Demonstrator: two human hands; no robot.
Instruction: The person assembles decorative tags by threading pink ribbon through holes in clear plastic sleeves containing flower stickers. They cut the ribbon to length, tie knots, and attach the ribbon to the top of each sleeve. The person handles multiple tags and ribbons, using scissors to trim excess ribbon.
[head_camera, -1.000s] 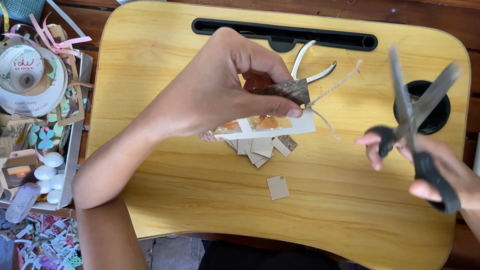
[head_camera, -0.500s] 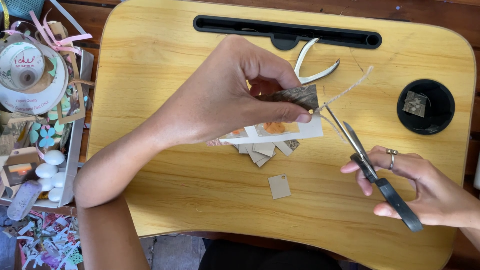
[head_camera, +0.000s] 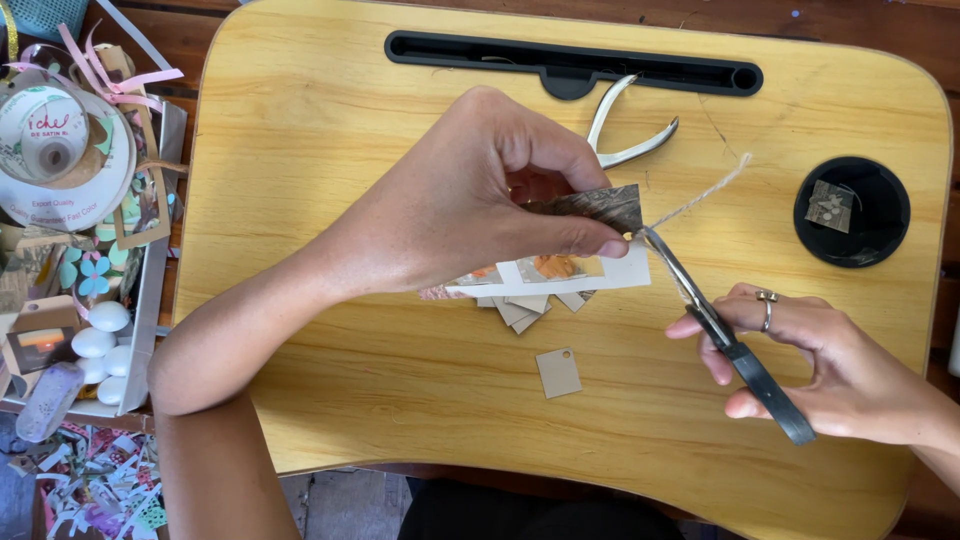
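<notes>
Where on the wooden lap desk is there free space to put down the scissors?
Bare wood lies along the near edge of the lap desk, left of the loose tag, and between the black slot and the left hand. The middle is crowded with the paper pile, pliers and scissors.

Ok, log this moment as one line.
left hand: pinches dark rectangular paper tag | right hand: holds black-handled metal scissors | blades at beige twine

left hand (head_camera: 480, 200) pinches brown tag (head_camera: 600, 207); right hand (head_camera: 830, 360) holds scissors (head_camera: 720, 330), tips at twine (head_camera: 700, 195).
</notes>
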